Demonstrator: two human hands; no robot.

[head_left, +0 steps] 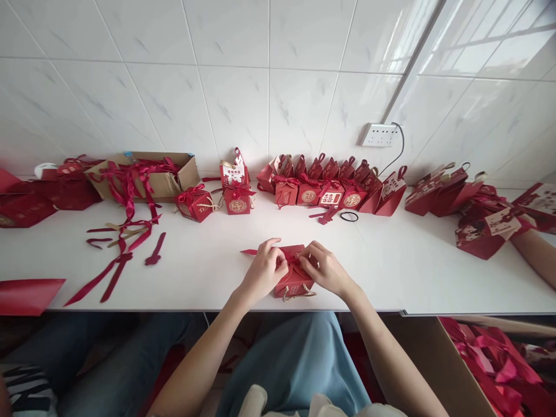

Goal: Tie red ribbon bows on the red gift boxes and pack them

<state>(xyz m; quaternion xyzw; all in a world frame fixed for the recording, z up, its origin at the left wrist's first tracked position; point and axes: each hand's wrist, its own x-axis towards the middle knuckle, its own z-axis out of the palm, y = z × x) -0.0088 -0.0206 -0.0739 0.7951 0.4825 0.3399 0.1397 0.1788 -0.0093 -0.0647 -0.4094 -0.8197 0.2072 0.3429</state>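
Note:
A small red gift box (pixel 294 286) with a twisted rope handle (pixel 299 295) sits near the table's front edge, directly in front of me. Across its top runs a red ribbon (pixel 249 252), one end of which sticks out to the left. My left hand (pixel 266 267) pinches the ribbon at the left of the box top, fingers curled. From the other side, my right hand (pixel 325 267) pinches the ribbon near the middle of the top. The fingers partly hide the ribbon, so I cannot tell whether it forms a knot.
Behind stand finished-looking red boxes (pixel 238 200) and a row of others (pixel 308 194). At left, a cardboard box (pixel 169 184) spills ribbons (pixel 125 202). A black ring (pixel 349 216) lies behind my right hand. Another person's forearm (pixel 536 255) reaches in at right; a ribbon-filled carton (pixel 428 359) stands below.

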